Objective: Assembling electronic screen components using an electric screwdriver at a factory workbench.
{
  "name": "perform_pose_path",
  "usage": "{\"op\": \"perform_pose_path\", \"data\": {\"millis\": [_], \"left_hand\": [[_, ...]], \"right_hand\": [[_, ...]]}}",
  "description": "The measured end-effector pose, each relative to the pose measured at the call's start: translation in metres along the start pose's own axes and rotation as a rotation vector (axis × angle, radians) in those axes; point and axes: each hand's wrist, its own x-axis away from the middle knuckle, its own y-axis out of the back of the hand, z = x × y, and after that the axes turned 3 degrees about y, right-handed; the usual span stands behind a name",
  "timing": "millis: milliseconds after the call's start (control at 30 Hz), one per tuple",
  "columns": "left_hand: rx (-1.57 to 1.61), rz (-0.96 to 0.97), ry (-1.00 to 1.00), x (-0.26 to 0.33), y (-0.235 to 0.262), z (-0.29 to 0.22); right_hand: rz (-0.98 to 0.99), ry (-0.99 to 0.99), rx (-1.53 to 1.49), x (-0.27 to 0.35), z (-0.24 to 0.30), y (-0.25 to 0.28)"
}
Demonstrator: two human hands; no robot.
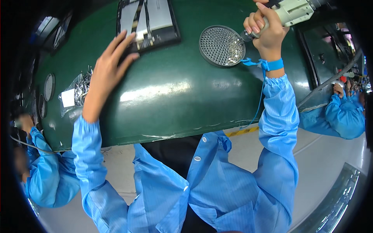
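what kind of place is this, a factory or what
Probably an electronics assembly line: the right hand grips a powered screwdriver over a round screw tray, and the left hand rests on an opened device.

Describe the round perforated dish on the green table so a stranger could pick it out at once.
Start at the green table and look toward its far right part, just below the right hand gripping a pale power screwdriver. There lies the round perforated dish, grey metal dotted with holes, holding small shiny bits. Unlike the flat rectangular opened device under the left hand, it is circular.
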Motion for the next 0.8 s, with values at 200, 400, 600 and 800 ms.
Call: {"op": "perform_pose_path", "data": {"millis": [200, 400, 600, 800], "left_hand": [[-0.128, -0.190, -0.106, -0.098, -0.046, 0.093], [-0.124, -0.222, 0.094, -0.129, -0.059, 0.131], [0.036, -0.260, 0.019, -0.070, -0.034, 0.022], [0.033, -0.217, -0.285, -0.002, -0.022, -0.044]], "right_hand": [[0.014, 0.105, 0.033, -0.015, 0.004, 0.024], [0.048, 0.078, 0.051, -0.015, -0.002, 0.006], [0.128, 0.072, 0.092, -0.003, -0.003, 0.000], [0.284, -0.018, 0.017, 0.002, -0.028, -0.021]]}}
